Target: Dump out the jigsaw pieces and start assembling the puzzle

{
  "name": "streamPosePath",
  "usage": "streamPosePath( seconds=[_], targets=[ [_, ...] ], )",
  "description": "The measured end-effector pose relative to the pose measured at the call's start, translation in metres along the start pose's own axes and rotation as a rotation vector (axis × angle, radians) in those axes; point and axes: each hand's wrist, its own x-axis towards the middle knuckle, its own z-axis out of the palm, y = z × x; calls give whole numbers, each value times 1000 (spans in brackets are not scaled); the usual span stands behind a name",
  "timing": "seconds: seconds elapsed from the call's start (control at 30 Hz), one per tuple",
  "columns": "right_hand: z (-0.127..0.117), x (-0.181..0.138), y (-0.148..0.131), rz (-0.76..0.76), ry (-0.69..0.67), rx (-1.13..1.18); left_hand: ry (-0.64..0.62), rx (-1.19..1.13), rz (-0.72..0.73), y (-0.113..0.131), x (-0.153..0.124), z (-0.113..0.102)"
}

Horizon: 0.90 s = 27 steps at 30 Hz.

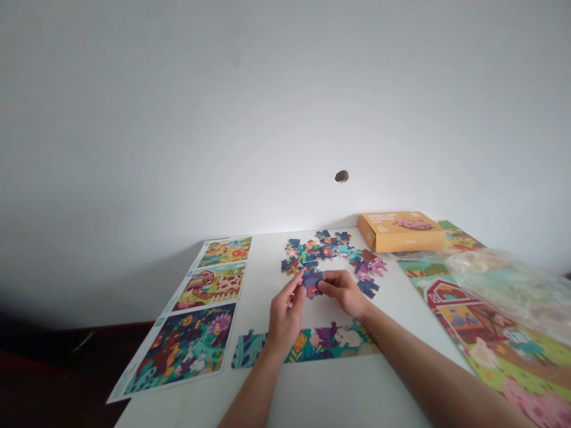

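Observation:
Between my two hands is a dark blue puzzle piece (313, 285) with a red patch, raised above the white table. My left hand (286, 306) pinches its left side with thumb and fingers. On the opposite edge, my right hand (342, 290) grips it the same way. Below my hands lies a joined strip of puzzle pieces (307, 345) showing leaves, flowers and a white rabbit; my left wrist and right forearm cover parts of it. Just beyond my hands is a loose heap of puzzle pieces (328, 251), with a dark blue piece (368, 288) at its near right.
A picture sheet (229, 309) with three printed scenes lies along the left edge. At the back right sits an orange puzzle box (401, 232). A farm-scene puzzle (499, 333) covers the right side, partly under crumpled clear plastic (504, 279). The wall (285, 119) has a hole.

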Motion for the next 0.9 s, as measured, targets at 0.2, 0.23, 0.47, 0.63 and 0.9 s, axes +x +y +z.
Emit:
streamPosePath(
  seconds=[0.2,0.23,0.47,0.63,0.9],
  targets=[
    [1,0,1,17,-3,20,-15,4,2,0,0,-1],
    [1,0,1,21,-2,21,-17,2,-4,0,0,-1],
    [0,0,3,17,7,0,-32,-9,-42,0,-1,1],
    [-1,2,9,-25,15,-77,4,71,36,-5,0,1],
    [-34,13,14,-102,350,-579,-60,489,382,-1,-9,9]
  ],
)
